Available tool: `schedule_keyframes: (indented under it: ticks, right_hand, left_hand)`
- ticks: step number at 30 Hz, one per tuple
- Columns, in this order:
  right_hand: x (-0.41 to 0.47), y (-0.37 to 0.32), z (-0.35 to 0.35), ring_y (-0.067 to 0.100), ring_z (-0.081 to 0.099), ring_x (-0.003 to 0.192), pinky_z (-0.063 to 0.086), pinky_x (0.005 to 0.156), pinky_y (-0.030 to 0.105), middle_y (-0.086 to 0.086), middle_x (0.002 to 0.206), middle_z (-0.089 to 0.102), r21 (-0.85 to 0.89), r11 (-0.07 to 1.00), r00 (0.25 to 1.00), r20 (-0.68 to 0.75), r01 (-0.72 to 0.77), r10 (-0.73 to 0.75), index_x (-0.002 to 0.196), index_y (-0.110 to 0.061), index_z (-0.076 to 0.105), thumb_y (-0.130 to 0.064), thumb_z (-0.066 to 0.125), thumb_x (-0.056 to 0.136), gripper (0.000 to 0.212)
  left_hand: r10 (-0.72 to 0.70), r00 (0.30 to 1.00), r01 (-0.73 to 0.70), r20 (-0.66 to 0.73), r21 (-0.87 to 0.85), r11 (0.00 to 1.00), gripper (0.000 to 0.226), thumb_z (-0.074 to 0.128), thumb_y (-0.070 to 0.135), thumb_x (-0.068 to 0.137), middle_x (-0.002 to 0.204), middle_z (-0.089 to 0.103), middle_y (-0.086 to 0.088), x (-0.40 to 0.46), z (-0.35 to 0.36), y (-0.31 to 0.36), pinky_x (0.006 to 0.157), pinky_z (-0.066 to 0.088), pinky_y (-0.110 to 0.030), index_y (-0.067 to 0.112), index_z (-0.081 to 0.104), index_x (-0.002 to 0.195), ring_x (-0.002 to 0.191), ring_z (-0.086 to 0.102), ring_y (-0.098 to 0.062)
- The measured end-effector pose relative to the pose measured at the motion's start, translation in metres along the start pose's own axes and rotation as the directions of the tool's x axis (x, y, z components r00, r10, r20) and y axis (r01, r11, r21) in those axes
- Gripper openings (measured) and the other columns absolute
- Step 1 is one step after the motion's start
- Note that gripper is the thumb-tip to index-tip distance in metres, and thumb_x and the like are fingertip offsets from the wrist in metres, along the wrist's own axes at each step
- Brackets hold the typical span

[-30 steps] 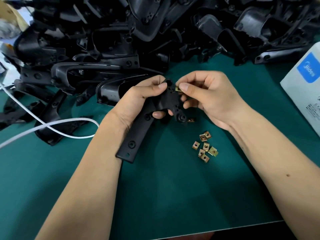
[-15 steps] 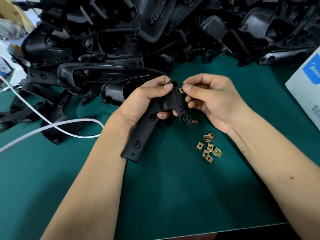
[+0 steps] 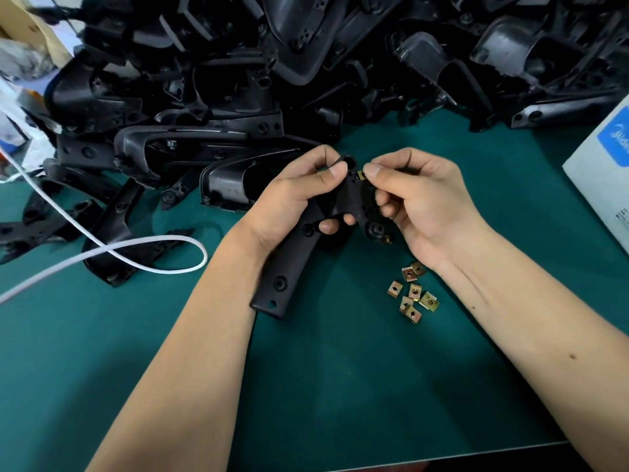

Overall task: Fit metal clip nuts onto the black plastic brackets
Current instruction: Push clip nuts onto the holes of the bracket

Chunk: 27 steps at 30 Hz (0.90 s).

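The left hand (image 3: 292, 199) gripped a black bracket (image 3: 289, 267) above the tabletop's (image 3: 340, 386) middle. The right hand (image 3: 418, 206) pinched what looked like a clip nut (image 3: 361, 174) against the bracket's top end. Spare clip nuts (image 3: 412, 294) lay nearby.

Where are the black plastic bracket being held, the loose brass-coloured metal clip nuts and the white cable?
black plastic bracket (image 3: 282, 267), head view, lower flat arm.
loose clip nuts (image 3: 413, 292), head view, pile's middle.
white cable (image 3: 163, 238), head view, loop's top.
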State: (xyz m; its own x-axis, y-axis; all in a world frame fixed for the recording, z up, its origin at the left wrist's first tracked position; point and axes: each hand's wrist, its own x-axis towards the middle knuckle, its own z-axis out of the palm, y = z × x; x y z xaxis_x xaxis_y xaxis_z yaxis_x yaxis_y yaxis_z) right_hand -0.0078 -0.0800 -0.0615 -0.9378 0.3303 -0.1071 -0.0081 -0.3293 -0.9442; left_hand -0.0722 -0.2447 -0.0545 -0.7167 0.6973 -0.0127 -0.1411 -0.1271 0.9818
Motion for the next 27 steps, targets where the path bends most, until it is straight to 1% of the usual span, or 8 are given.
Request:
schedule_keyframes:
  ticks: [8, 14, 16, 19, 21, 22, 24, 27]
  right_hand:
    - [0.001, 0.003, -0.004, 0.008, 0.051, 0.049, 0.041, 0.049, 0.021, -0.003, 0.056, 0.059, -0.11, 0.993, 0.999, 0.024, 0.05, -0.048, 0.082, -0.012, 0.072, -0.005, 0.08, 0.086, 0.011]
    - [0.016, -0.01, -0.018, 0.017, 0.061, 0.05, 0.044, 0.043, 0.025, 0.007, 0.071, 0.074, -0.386, 0.911, 0.986, 0.139, 0.142, -0.095, 0.095, -0.011, 0.072, -0.016, 0.076, 0.093, 0.007]
    - [0.022, -0.016, -0.03, 0.016, 0.061, 0.051, 0.043, 0.043, 0.026, 0.006, 0.073, 0.075, -0.538, 0.824, 0.977, 0.198, 0.179, -0.083, 0.092, -0.011, 0.071, -0.021, 0.073, 0.096, 0.011]
    - [0.024, -0.024, -0.045, 0.013, 0.064, 0.063, 0.052, 0.061, 0.031, -0.002, 0.077, 0.076, -0.781, 0.542, 0.918, 0.394, 0.309, 0.046, 0.083, -0.021, 0.076, -0.028, 0.082, 0.087, 0.01]
    - [0.021, -0.029, -0.049, 0.012, 0.064, 0.07, 0.055, 0.071, 0.033, -0.004, 0.08, 0.076, -0.803, 0.502, 0.871, 0.458, 0.321, 0.176, 0.084, -0.027, 0.078, -0.033, 0.09, 0.077, 0.015]
    - [0.02, -0.03, -0.05, 0.009, 0.061, 0.07, 0.053, 0.069, 0.031, -0.005, 0.081, 0.075, -0.806, 0.499, 0.854, 0.473, 0.319, 0.218, 0.086, -0.031, 0.078, -0.036, 0.091, 0.073, 0.019]
    - [0.018, -0.03, -0.048, 0.003, 0.056, 0.067, 0.049, 0.064, 0.023, -0.009, 0.082, 0.073, -0.821, 0.435, 0.832, 0.501, 0.369, 0.24, 0.087, -0.036, 0.078, -0.038, 0.092, 0.07, 0.022]
    - [0.016, -0.025, -0.041, 0.001, 0.053, 0.062, 0.043, 0.056, 0.017, -0.014, 0.078, 0.071, -0.827, 0.353, 0.823, 0.527, 0.438, 0.211, 0.082, -0.036, 0.076, -0.032, 0.089, 0.077, 0.015]
  left_hand:
    - [0.059, 0.998, -0.058, -0.009, 0.108, 0.992, 0.015, 0.044, 0.01, 0.109, 0.082, 0.059, -0.022, 0.003, 0.004, -0.005, 0.044, 0.037, -0.025, 0.01, 0.043, 0.094, 0.062, 0.057, -0.026]
    - [0.035, 0.999, -0.032, -0.032, 0.1, 0.994, 0.008, 0.047, 0.01, 0.108, 0.077, 0.06, -0.019, 0.008, 0.003, -0.009, 0.043, 0.035, -0.025, 0.008, 0.045, 0.101, 0.059, 0.058, -0.026]
    - [0.028, 0.998, -0.025, -0.058, 0.061, 0.998, 0.012, 0.049, 0.011, 0.107, 0.082, 0.062, -0.022, 0.009, -0.001, -0.008, 0.043, 0.034, -0.024, 0.007, 0.047, 0.096, 0.059, 0.058, -0.026]
    - [0.019, 0.986, -0.022, -0.165, -0.013, 1.0, 0.015, 0.052, 0.012, 0.105, 0.096, 0.064, -0.029, 0.007, -0.012, -0.006, 0.043, 0.033, -0.024, 0.006, 0.049, 0.092, 0.06, 0.056, -0.026]
    - [0.012, 0.981, -0.012, -0.195, 0.0, 1.0, 0.013, 0.063, 0.012, 0.098, 0.099, 0.063, -0.028, 0.005, -0.019, -0.005, 0.047, 0.037, -0.023, 0.006, 0.051, 0.096, 0.064, 0.056, -0.021]
    - [0.017, 0.982, -0.011, -0.188, 0.031, 0.999, 0.017, 0.069, 0.012, 0.094, 0.097, 0.064, -0.024, 0.004, -0.021, -0.006, 0.05, 0.04, -0.021, 0.006, 0.053, 0.097, 0.066, 0.057, -0.019]
    - [0.04, 0.985, -0.021, -0.168, 0.116, 0.993, 0.026, 0.077, 0.01, 0.084, 0.09, 0.067, -0.012, 0.002, -0.022, -0.006, 0.056, 0.047, -0.02, 0.007, 0.057, 0.1, 0.068, 0.06, -0.014]
    - [0.042, 0.987, -0.015, -0.155, 0.169, 0.985, 0.039, 0.083, 0.006, 0.072, 0.099, 0.07, -0.013, 0.001, -0.021, -0.006, 0.067, 0.052, -0.026, 0.011, 0.06, 0.103, 0.081, 0.065, -0.018]
